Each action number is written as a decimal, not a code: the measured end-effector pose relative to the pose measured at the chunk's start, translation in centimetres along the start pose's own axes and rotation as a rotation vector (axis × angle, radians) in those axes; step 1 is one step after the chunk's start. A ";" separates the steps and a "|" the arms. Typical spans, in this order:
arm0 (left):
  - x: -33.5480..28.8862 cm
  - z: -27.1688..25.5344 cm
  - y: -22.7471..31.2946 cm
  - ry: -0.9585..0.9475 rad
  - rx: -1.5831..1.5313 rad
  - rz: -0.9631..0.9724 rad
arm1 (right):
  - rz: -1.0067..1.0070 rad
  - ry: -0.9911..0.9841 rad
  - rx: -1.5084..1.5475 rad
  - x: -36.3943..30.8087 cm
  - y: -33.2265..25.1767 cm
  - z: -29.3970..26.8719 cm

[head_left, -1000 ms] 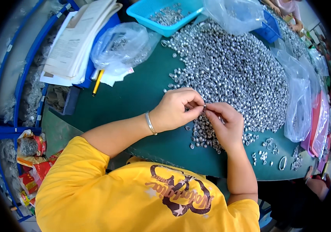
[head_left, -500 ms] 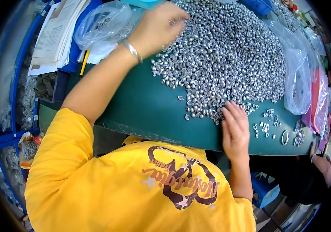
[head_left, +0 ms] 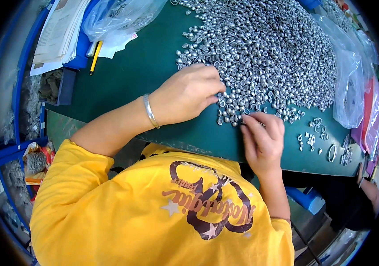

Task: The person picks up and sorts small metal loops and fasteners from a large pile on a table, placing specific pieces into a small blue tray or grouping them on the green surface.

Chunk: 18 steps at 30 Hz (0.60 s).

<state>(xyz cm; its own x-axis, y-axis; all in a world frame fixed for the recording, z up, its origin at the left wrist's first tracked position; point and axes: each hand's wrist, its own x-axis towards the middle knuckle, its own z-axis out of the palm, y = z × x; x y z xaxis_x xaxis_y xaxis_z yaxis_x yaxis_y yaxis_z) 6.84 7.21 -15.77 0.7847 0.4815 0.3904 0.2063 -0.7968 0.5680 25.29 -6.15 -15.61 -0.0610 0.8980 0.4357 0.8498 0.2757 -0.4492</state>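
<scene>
Your green counter [head_left: 123, 84] carries the heap of metal pieces [head_left: 269, 53], which narrows toward you, probably so its near edge is within easy reach. A clear plastic bag [head_left: 348, 88] lies along the heap's right side, seemingly out of your hands' way. Your left hand [head_left: 191, 95] bends over the near left edge, fingers curled narrow; whether they grip a piece, I can't make out. Your right hand [head_left: 264, 139] is at the near tip, thumb and forefinger close together, perhaps to suit such small pieces; anything between them is unclear. Farther right, an oval ring [head_left: 332, 153] and small loose parts [head_left: 310, 142] lie apart, likely to avoid mixing.
</scene>
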 end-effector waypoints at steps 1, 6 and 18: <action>-0.1 0.3 0.1 -0.042 0.027 0.026 | -0.069 -0.030 -0.003 0.5 -0.4 0.3; -0.5 0.8 0.4 -0.034 -0.041 -0.039 | 0.003 0.000 -0.073 0.3 0.6 0.6; -0.7 0.5 0.5 -0.013 0.001 -0.110 | -0.092 0.007 -0.050 2.2 0.2 1.4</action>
<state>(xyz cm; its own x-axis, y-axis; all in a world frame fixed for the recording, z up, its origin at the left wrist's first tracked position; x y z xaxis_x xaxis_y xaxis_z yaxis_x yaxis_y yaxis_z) 6.73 6.28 -16.10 0.7650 0.5610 0.3162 0.2920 -0.7398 0.6062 24.57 -3.65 -15.84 -0.1364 0.8671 0.4791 0.8658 0.3394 -0.3677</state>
